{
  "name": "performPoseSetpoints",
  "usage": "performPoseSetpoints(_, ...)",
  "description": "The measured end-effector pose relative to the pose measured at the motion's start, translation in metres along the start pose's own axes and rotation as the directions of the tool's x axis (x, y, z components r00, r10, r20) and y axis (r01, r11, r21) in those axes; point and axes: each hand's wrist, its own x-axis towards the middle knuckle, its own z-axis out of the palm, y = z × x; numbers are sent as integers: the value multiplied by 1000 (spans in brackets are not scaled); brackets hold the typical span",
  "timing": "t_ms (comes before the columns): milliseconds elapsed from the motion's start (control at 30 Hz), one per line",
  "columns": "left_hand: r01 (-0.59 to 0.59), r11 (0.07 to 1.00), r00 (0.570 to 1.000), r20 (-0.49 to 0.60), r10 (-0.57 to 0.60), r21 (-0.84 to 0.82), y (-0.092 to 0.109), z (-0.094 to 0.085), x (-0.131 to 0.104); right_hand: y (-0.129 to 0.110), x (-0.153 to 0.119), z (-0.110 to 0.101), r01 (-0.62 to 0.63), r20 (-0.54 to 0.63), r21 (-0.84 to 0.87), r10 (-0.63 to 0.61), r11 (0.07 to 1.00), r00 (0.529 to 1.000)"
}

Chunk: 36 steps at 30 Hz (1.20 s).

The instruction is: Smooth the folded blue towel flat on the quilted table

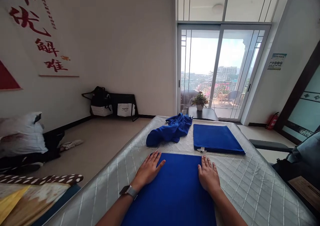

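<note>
A flat blue cloth [177, 189] lies spread in front of me on a quilted silver-white mattress [250, 179]. My left hand [150, 167], with a watch on its wrist, rests palm down on the cloth's far left corner, fingers stretched out. At the far right corner my right hand [208, 174] lies flat along the edge, its fingers straight. Beyond it is a neatly folded blue cloth [216, 137] with a small white tag at its near edge. A crumpled blue cloth [172, 131] is heaped to its left.
Past the mattress's far end, a potted plant [200, 100] stands on a dark chair before glass sliding doors [200, 62]. A black backpack [100, 97] and white boxes are by the wall. Bedding [37, 196] lies at left; a fire extinguisher [272, 121] stands at right.
</note>
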Motion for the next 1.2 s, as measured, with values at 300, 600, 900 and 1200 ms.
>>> performPoseSetpoints(300, 9, 1000, 1000, -7, -9, 17, -2, 3, 1, -1, 1, 0, -11, 34, -50, 13, 999, 999)
performPoseSetpoints(600, 12, 1000, 1000, 12, -12, 10, 2, -6, -2, -1, 1, 0, -6, 14, -6, 6, 1000, 1000)
performPoseSetpoints(900, -14, 1000, 999, -34, 15, 7, -16, 17, 1, -2, 0, -3, -20, 25, 24, 19, 1000, 999)
performPoseSetpoints(1200, -10, 1000, 1000, -16, 10, 10, -13, 11, -1, -3, 0, -10, -28, 59, 64, 24, 998, 998)
